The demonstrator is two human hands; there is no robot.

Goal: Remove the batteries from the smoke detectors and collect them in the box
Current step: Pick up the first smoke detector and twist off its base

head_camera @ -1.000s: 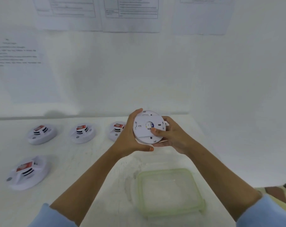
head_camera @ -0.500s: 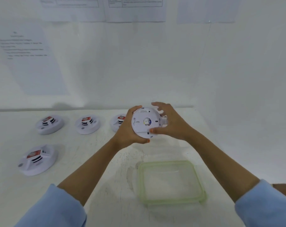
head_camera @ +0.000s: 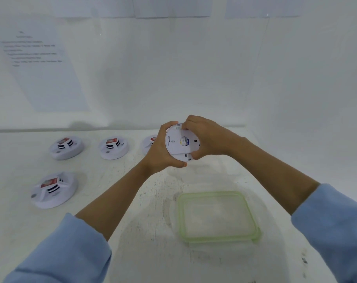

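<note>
Both hands are gripping one smoke detector (head_camera: pixel 181 145) above the table (head_camera: pixel 132 252), its flat back facing us. The left hand (head_camera: pixel 160 151) is wrapping its left edge, and the right hand (head_camera: pixel 206 137) is curling over the top and right. The green-rimmed box (head_camera: pixel 214 215) is sitting on the table below them, and four more detectors (head_camera: pixel 66 147) are lying off to the left.

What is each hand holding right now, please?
Left hand: holding the smoke detector, fingers curled round its left edge.
Right hand: gripping the same detector along its top and right edge.
</note>
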